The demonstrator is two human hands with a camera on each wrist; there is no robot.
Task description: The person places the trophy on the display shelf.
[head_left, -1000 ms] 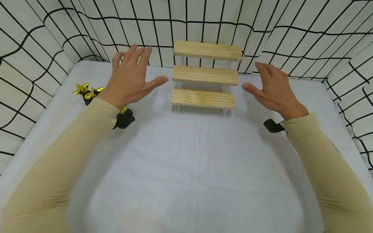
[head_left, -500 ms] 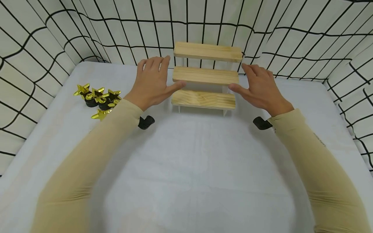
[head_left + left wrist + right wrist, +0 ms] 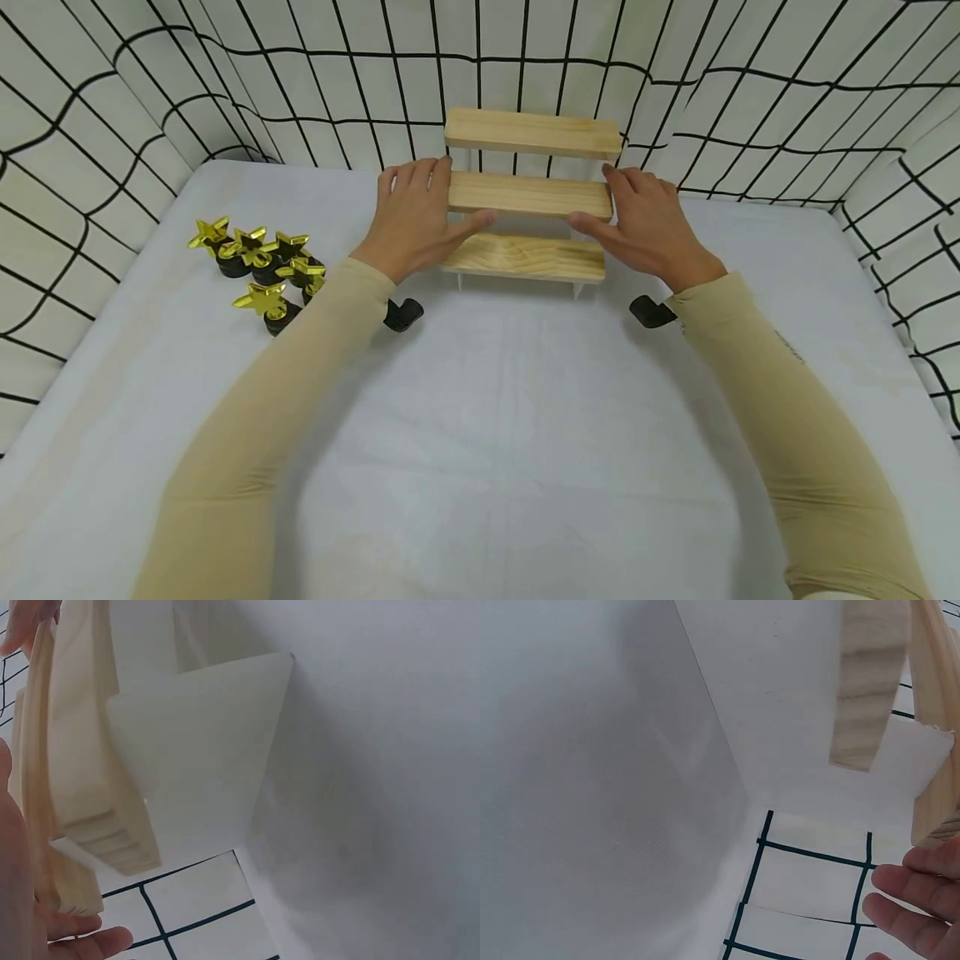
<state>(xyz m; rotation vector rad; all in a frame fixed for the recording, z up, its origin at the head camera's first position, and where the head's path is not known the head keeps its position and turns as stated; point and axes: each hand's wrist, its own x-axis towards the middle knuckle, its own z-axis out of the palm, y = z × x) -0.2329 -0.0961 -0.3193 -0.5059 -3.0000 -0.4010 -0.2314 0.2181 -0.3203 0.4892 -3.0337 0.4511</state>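
Note:
A three-tier display stand (image 3: 525, 257) with pale wooden boards on white side panels stands at the back middle in the head view. My left hand (image 3: 411, 218) holds the left end of its middle board, thumb along the front edge and fingers at the back corner. At the opposite end, my right hand (image 3: 647, 223) grips the same board, thumb in front. The left wrist view shows a white side panel (image 3: 202, 742) and fingertips (image 3: 90, 943) by the board's end. In the right wrist view, fingers (image 3: 919, 892) meet a board end (image 3: 936, 814).
Several gold star trophies (image 3: 258, 300) on black bases stand at the left, beside my left forearm. Black wire grid (image 3: 300, 83) walls the back and sides. A white cloth (image 3: 517, 450) covers the table.
Both hands have come inward from either side and taken hold of the middle board's ends. The stand has stayed in place. More of the star trophies shows now.

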